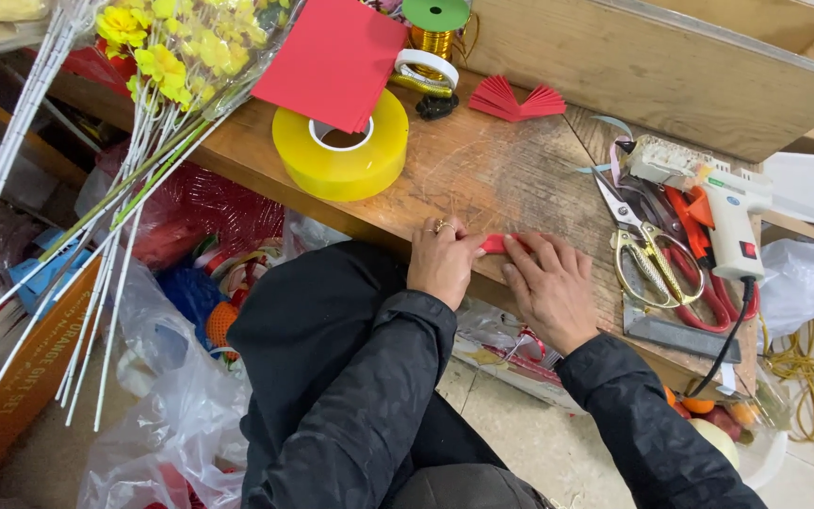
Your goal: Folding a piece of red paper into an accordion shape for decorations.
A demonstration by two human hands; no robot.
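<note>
Both my hands press a small folded strip of red paper (494, 243) against the near edge of the wooden bench (482, 170). My left hand (442, 262), with a ring on one finger, pinches the strip's left end. My right hand (550, 286) lies flat over its right end, so only the middle of the strip shows. Farther back on the bench lies a folded red paper fan (516, 99).
A big yellow tape roll (341, 143) and red paper sheets (333, 58) sit at the back left. Scissors (647, 253), a white glue gun (725, 212) and a metal ruler lie to the right. Yellow artificial flowers (157, 66) on white stems lean at the left over plastic bags.
</note>
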